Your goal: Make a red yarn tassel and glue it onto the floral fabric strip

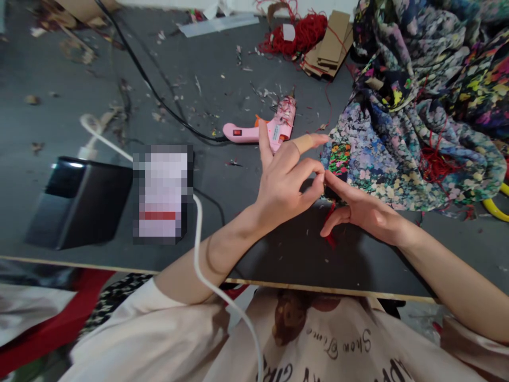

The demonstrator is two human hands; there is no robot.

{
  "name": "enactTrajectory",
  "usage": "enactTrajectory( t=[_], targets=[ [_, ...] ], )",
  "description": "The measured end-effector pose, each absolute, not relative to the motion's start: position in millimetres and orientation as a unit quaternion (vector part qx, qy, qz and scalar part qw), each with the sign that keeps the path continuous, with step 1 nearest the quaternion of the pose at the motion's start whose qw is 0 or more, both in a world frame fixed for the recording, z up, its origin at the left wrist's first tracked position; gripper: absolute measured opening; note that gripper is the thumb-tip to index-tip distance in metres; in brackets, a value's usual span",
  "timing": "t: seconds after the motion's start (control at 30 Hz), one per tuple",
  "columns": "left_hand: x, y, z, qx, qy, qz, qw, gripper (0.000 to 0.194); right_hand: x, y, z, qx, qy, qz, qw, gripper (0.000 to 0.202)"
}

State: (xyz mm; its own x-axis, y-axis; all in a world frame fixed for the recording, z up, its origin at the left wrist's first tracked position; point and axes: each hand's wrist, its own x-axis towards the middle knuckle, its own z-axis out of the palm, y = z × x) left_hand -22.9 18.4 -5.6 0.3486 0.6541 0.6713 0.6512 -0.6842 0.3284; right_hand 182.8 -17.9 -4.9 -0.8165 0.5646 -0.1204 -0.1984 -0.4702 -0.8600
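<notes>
My left hand (292, 175) is over the table with thumb and index finger pinched together. What the pinch holds, if anything, is too small to make out. A tan band wraps one of its raised fingers. Touching that pinch is the index fingertip of my right hand (368, 212), whose thumb stands apart below. A bit of red yarn (331, 212) shows beside the right fingers; I cannot tell whether they touch it. Just beyond the fingers lies floral fabric (382, 154) with a bright patterned patch. The pink glue gun (248, 133) rests on its side behind my left hand.
A black power bank (79, 201) with a white cable stands at left, beside a pixelated object (161, 193). A black cord (147, 79) runs to the glue gun. Red yarn (298, 36), cardboard pieces (334, 40) and yellow scissor handles (497, 209) lie around. Scraps litter the grey table (214, 63).
</notes>
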Motion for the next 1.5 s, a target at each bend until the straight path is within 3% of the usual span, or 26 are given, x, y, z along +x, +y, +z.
enactTrajectory(
  t=[0.17,0.4,0.87,1.23,1.5],
  targets=[
    [-24,18,-6,0.822,0.413,0.393,0.016,0.008,182,-19,-5,-0.202,-0.454,0.82,0.286,0.074],
    [-21,16,-5,0.827,0.407,0.388,-0.026,0.005,182,-21,-8,-0.223,-0.476,0.812,0.254,0.087],
    [-20,15,-1,0.842,0.386,0.376,-0.03,0.011,182,-21,-7,-0.219,-0.457,0.828,0.24,0.089],
    [-22,16,-1,0.802,0.439,0.395,0.085,0.011,180,-15,5,-0.208,-0.382,0.851,0.294,0.057],
    [-22,17,2,0.793,0.444,0.4,0.119,0.013,181,-12,8,-0.228,-0.346,0.865,0.281,0.064]
  ],
)
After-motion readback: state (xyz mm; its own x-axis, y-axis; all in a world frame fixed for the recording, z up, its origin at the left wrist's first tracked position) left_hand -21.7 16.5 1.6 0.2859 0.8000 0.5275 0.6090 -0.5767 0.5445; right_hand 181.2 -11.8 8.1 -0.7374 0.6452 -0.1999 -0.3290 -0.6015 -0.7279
